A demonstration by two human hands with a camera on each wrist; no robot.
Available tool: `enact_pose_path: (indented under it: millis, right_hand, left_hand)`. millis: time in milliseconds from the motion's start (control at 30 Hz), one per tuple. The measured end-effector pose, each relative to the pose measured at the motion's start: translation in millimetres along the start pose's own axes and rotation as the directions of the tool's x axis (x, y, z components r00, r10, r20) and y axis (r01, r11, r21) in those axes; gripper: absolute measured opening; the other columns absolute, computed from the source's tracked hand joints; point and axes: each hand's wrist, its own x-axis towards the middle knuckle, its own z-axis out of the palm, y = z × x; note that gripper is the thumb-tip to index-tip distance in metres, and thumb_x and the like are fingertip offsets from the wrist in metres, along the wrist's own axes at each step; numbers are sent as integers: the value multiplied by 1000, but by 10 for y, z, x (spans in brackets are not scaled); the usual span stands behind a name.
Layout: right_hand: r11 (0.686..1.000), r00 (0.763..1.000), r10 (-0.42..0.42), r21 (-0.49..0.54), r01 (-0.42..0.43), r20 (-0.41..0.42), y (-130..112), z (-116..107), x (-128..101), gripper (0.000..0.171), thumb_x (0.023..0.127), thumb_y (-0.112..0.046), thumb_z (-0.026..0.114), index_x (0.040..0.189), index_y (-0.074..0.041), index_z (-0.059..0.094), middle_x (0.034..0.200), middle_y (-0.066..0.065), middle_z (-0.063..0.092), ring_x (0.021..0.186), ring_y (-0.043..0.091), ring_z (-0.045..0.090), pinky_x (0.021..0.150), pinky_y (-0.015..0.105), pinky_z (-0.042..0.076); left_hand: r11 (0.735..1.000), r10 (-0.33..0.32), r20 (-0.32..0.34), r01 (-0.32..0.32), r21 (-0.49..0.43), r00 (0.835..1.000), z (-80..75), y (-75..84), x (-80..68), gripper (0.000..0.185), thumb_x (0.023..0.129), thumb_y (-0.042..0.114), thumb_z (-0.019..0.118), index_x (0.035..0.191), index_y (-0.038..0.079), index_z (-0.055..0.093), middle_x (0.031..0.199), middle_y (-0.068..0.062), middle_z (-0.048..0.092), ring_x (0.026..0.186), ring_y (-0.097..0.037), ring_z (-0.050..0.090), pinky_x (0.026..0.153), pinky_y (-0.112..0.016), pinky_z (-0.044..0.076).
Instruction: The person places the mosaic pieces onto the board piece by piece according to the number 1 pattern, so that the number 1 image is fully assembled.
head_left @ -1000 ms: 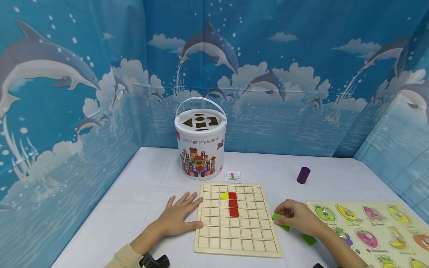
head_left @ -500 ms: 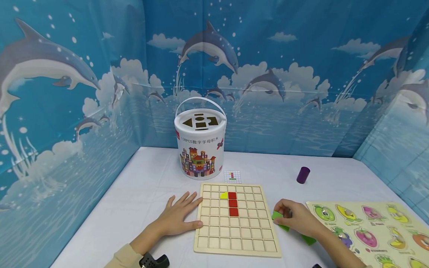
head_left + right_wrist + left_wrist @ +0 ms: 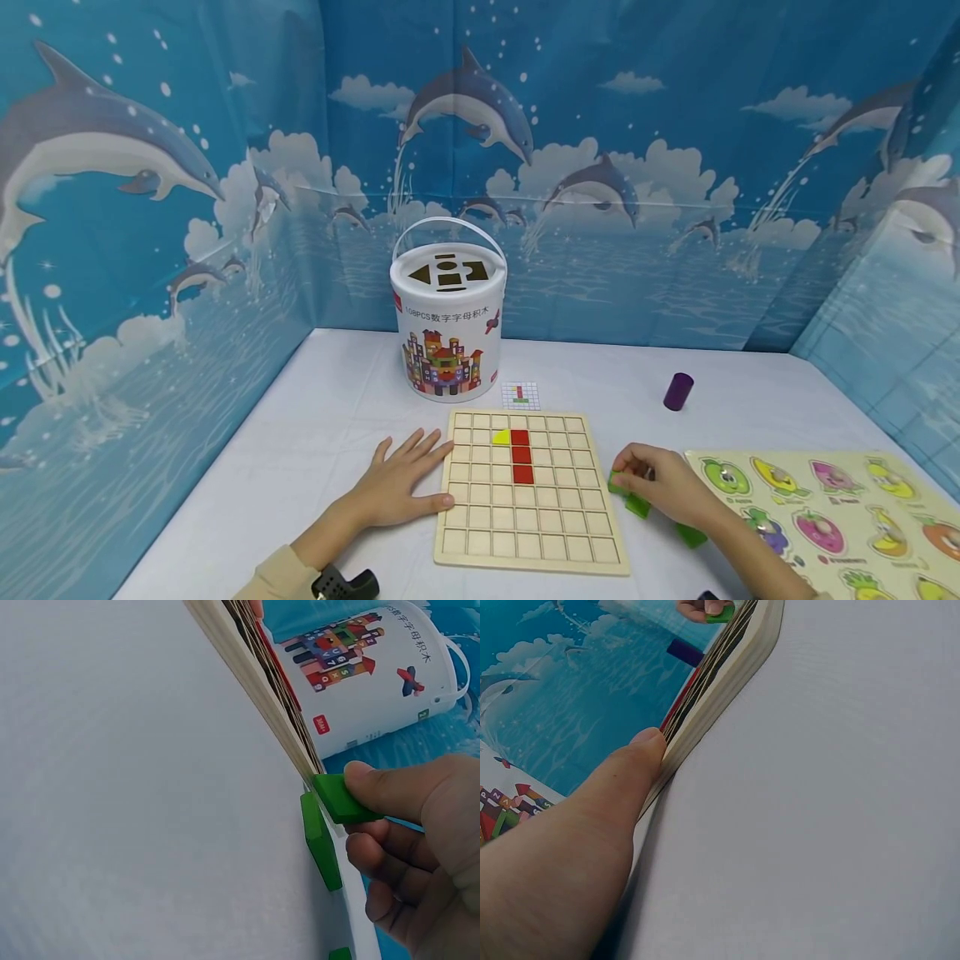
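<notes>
A person sits at a white table (image 3: 315, 433) ringed by blue dolphin-print walls, both hands at a wooden grid board (image 3: 528, 533). The right hand (image 3: 667, 487) pinches a green tile (image 3: 341, 799) between thumb and curled fingers, just beside the board's right edge; the right wrist view shows the tile's corner at the rim of the board. A second green tile (image 3: 320, 840) lies flat on the table directly below it, close against the board, and a third green piece (image 3: 692, 536) rests near the wrist.

The left hand (image 3: 401, 487) lies flat on the table at the board's left edge, fingers straight and spread, gripping nothing; the left wrist view shows the thumb (image 3: 630, 769) pressed against the board's side.

On the board, three red squares (image 3: 522, 456) run in a column near the top centre, with a yellow piece (image 3: 501, 437) touching the top one on its left. A small pattern card (image 3: 521, 396) lies just beyond the board. Behind it stands a white block bucket (image 3: 448, 333) with a handle and shape slots in its lid. A purple cylinder (image 3: 678, 392) stands well apart to the right, and a fruit peg puzzle (image 3: 832, 512) lies at the right edge of the table.
</notes>
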Motion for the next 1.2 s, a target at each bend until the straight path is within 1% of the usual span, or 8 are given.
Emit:
enact_pose_path:
  millis: [133, 367, 533, 600, 700, 900, 1133, 1200]
  right_hand:
    - [1000, 1000, -18, 14, 18, -15, -20, 0, 14, 13, 84, -26, 68, 88, -17, 61, 71, -6, 56, 61, 8, 50, 53, 21, 43]
    - [995, 998, -63, 81, 62, 5, -86, 18, 39, 14, 85, -26, 67, 90, -14, 61, 72, -4, 58, 60, 8, 51, 53, 22, 45]
    - [992, 998, -56, 119, 52, 24, -161, 46, 68, 16, 85, -24, 67, 91, -11, 61, 74, -1, 58, 61, 8, 50, 53, 22, 45]
    - [991, 998, -49, 124, 46, 27, -186, 67, 85, 14, 85, -23, 68, 91, -12, 61, 74, -2, 58, 61, 7, 51, 53, 22, 45]
    - [989, 998, -62, 138, 57, 32, -211, 95, 101, 14, 84, -23, 68, 91, -12, 61, 74, -2, 58, 61, 8, 50, 52, 21, 44]
    - [986, 996, -71, 155, 63, 46, -292, 131, 132, 16, 84, -23, 68, 90, -11, 60, 74, -1, 56, 62, 9, 49, 53, 21, 42]
    - [983, 992, -108, 155, 97, 63, -392, 191, 184, 16, 84, -25, 68, 89, -12, 60, 73, -2, 56, 63, 10, 50, 54, 22, 43]
    - [982, 991, -117, 157, 105, 67, -417, 213, 199, 15, 84, -25, 68, 88, -13, 60, 73, -2, 57, 63, 10, 50, 54, 22, 44]
  left_hand:
    - [1000, 0, 3, 0, 6, 1000, 9, -11, 6, 81, 81, 75, 37, 147, 31, 24, 152, 3, 18, 139, -23, 9, 104, -61, 0]
    - [1000, 0, -2, 0, 8, 1000, 16, -14, 7, 81, 80, 75, 38, 147, 31, 24, 152, 2, 18, 139, -24, 10, 104, -62, 1]
    - [1000, -4, -1, 4, 6, 1000, 13, -12, 11, 81, 80, 75, 38, 147, 31, 24, 152, 2, 18, 139, -24, 10, 104, -62, 1]
    - [1000, -5, 1, 5, 7, 1000, 13, -13, 11, 81, 80, 75, 38, 147, 31, 24, 152, 3, 18, 139, -24, 9, 104, -62, 1]
    - [1000, -7, 3, 7, 7, 1000, 15, -15, 12, 81, 80, 75, 38, 147, 31, 24, 152, 3, 18, 139, -24, 10, 104, -62, 1]
    - [1000, 1, -8, -1, 0, 1000, 9, -1, 3, 80, 81, 73, 40, 147, 29, 26, 152, 1, 20, 139, -25, 11, 103, -62, 1]
    - [1000, 11, -20, -11, -8, 1000, 1, 5, -6, 79, 82, 71, 41, 146, 28, 27, 152, -1, 21, 139, -27, 13, 103, -64, 2]
    - [1000, 8, -14, -8, -3, 1000, 4, 2, -6, 79, 81, 72, 40, 147, 29, 26, 152, 0, 20, 139, -26, 12, 103, -63, 2]
